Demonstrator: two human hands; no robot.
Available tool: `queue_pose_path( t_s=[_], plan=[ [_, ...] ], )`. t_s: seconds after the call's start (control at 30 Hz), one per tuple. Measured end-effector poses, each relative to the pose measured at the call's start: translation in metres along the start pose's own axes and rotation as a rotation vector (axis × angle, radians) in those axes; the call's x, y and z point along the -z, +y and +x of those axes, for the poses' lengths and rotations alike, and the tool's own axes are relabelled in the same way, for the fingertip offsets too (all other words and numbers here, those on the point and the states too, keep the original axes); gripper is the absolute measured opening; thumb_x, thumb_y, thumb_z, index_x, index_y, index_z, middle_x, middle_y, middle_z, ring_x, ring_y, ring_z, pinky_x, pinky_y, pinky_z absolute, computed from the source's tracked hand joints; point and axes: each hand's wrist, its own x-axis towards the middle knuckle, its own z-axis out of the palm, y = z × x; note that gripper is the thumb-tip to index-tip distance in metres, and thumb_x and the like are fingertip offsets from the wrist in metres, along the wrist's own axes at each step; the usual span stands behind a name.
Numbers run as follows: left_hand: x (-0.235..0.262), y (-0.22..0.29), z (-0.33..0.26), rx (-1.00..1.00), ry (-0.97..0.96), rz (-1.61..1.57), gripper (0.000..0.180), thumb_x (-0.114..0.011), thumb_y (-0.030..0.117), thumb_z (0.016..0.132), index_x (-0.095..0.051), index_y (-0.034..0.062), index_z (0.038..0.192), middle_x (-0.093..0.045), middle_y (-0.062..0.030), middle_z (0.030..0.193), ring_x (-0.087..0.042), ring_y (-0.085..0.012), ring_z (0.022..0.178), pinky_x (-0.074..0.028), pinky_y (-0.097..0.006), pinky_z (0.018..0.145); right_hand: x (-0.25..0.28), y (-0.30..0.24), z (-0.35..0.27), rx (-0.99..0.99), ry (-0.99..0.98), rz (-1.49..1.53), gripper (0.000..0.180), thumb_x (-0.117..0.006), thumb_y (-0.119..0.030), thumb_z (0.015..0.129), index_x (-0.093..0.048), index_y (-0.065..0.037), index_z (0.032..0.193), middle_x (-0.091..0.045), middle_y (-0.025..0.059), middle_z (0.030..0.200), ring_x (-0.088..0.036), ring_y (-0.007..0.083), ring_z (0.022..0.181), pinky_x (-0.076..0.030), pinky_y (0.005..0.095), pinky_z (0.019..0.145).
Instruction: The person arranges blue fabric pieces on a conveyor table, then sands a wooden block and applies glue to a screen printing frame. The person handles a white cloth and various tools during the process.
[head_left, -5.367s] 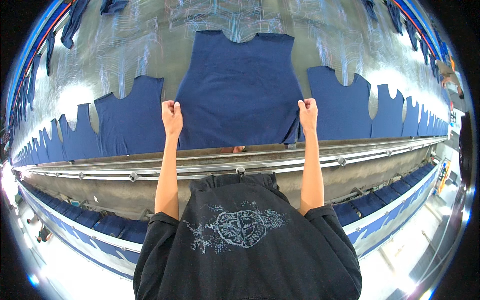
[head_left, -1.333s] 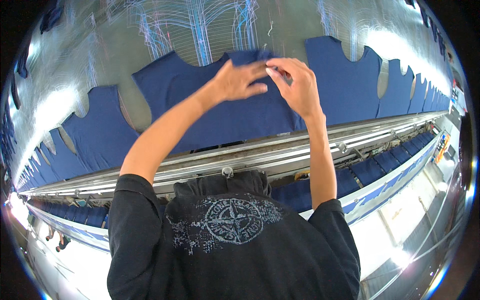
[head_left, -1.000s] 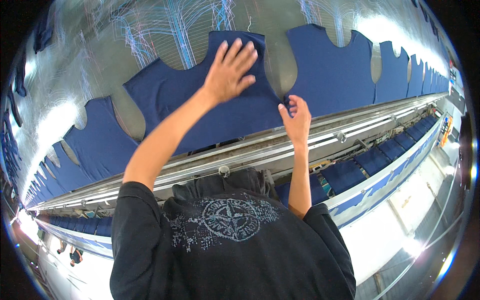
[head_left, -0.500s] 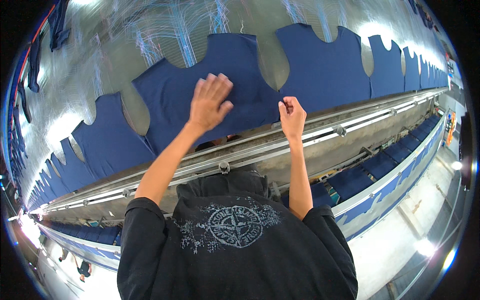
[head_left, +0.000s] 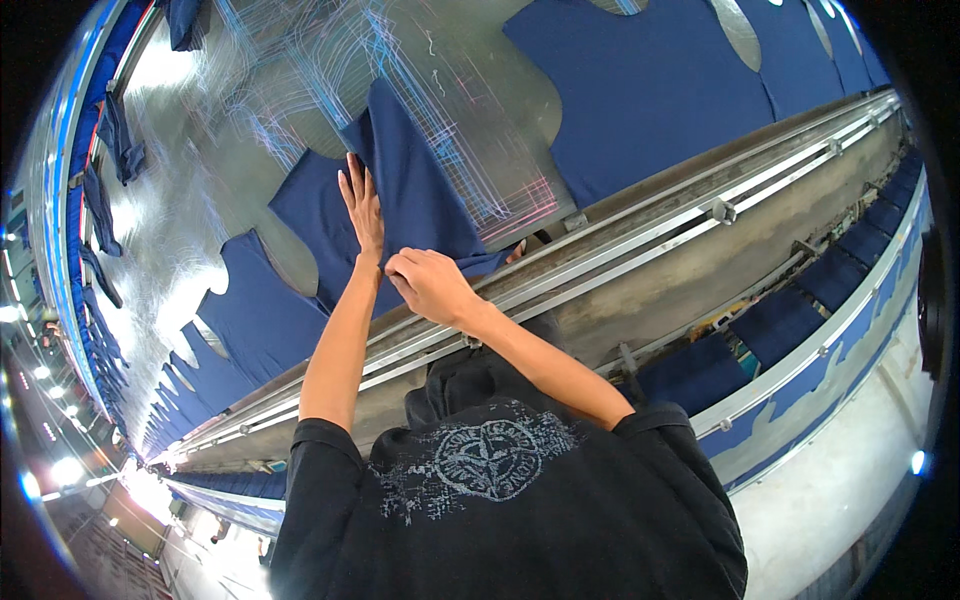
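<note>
A navy knit garment panel [head_left: 415, 190] lies on the long table in front of me, its right side lifted and folding over toward the left. My left hand [head_left: 364, 212] rests on this panel along the fold, fingers stretched out, holding nothing. Close beside that wrist, my right hand [head_left: 432, 287] is closed in a pinch at the panel's near edge, with the cloth drawn up to the fingers. The fingertips partly hide the pinched edge. A second navy panel [head_left: 650, 90] lies flat to the right, and another [head_left: 262, 310] lies flat to the left.
The grey tabletop [head_left: 500, 130] carries many blue and pink chalk lines. Metal rails [head_left: 640, 270] run along its near edge, between me and the cloth. Below them, more navy pieces [head_left: 780, 325] lie in a row. Dark cloth strips [head_left: 120, 140] hang at the far left edge.
My right hand has moved left, carrying the panel's right side over and baring the chalked tabletop. My left hand has turned onto its edge by the fold. The view has shifted.
</note>
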Motion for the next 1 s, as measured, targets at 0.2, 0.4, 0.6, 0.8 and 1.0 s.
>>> queue_pose_path(
  t_s=[0.2,0.4,0.6,0.8,1.0],
  plan=[
    [0.024,0.044,0.016,-0.023,-0.034,0.114,0.052,-0.044,0.028,0.100,-0.051,-0.0042,0.140,-0.036,-0.0192,0.158,-0.020,-0.0341,0.153,-0.009,-0.055,0.126,0.010,-0.021,-0.023,0.064,-0.099,0.151,0.012,-0.067,-0.005,0.086,-0.061,-0.007,0.096,-0.063,0.0089,0.090,-0.063,0.0305,0.082,-0.046,0.0424,0.074],
    [0.036,0.050,0.004,0.009,-0.169,0.106,0.056,-0.048,0.033,0.099,-0.048,0.0003,0.144,-0.035,-0.0180,0.159,-0.021,-0.0362,0.152,-0.011,-0.055,0.125,0.009,-0.024,-0.015,0.043,-0.104,0.125,0.013,-0.068,-0.006,0.085,-0.063,-0.006,0.097,-0.064,0.0087,0.092,-0.063,0.0307,0.085,-0.045,0.0412,0.075],
    [0.018,0.035,0.005,0.221,-0.244,0.004,0.060,-0.052,0.037,0.098,-0.046,0.0049,0.148,-0.034,-0.0167,0.160,-0.023,-0.0384,0.151,-0.013,-0.055,0.124,0.111,0.007,-0.007,-0.300,0.455,-0.011,0.008,-0.066,-0.009,0.095,-0.066,-0.002,0.098,-0.064,0.0048,0.087,-0.060,0.0107,0.077,-0.050,0.0285,0.070],
    [0.039,0.067,0.038,0.186,-0.237,0.238,0.064,-0.046,0.044,0.100,-0.039,0.0118,0.155,-0.028,-0.0111,0.165,-0.019,-0.0367,0.153,-0.009,-0.055,0.124,0.169,0.076,-0.009,-0.479,0.662,-0.013,0.014,-0.064,-0.012,0.097,-0.065,0.001,0.100,-0.064,0.0040,0.088,-0.058,0.0109,0.079,-0.049,0.0269,0.075],
    [0.027,0.082,0.033,0.251,-0.196,0.232,0.063,-0.045,0.039,0.102,-0.038,0.0045,0.154,-0.028,-0.0185,0.163,-0.017,-0.0431,0.152,-0.008,-0.061,0.121,0.171,0.074,-0.006,-0.504,0.678,-0.213,0.012,-0.064,-0.012,0.097,-0.065,0.000,0.097,-0.065,0.0025,0.082,-0.056,0.0101,0.072,-0.048,0.0276,0.069]
  ],
)
